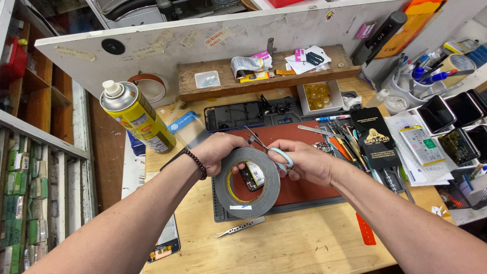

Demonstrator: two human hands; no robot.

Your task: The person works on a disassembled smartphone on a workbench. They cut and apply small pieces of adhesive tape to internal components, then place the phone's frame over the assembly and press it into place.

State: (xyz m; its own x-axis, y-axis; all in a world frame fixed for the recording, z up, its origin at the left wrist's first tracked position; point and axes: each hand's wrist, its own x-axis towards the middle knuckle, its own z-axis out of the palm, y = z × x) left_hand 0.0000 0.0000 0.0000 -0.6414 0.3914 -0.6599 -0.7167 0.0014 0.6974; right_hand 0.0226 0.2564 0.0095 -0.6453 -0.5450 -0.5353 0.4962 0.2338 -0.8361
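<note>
Holding the centre of the view: a wooden worktop, cluttered, with a white partition standing behind it and shelving of small boxes to the left.

Mat: dark red and grey work mat, lying flat mid-worktop, under both hands.

Spray can: yellow, capped white, upright at the mat's left rear corner.

Tape roll: large grey roll, yellow core, held upright above the mat between both hands. A small phone part shows through its hole, lying on the mat.

Left hand: fingers curled over the roll's upper left edge, gripping it; beaded bracelet at the wrist.

Right hand: closed through the light-blue handles of scissors, whose blades point up-left over the roll's top edge.

Step in hand, by judgement: a length of tape is being cut off the roll. The next move appears to call for the free end drawn taut and the blades squared across it; the end itself is too small to make out.

Black carton: flat, right of the mat, beside a spread of hand tools.

Phones: several, dark-screened, far right.

Wooden shelf: low, at the rear, bearing small packets.

Cup of pens: white, rear right.

Tweezers: metal, on the worktop just in front of the mat.
</note>
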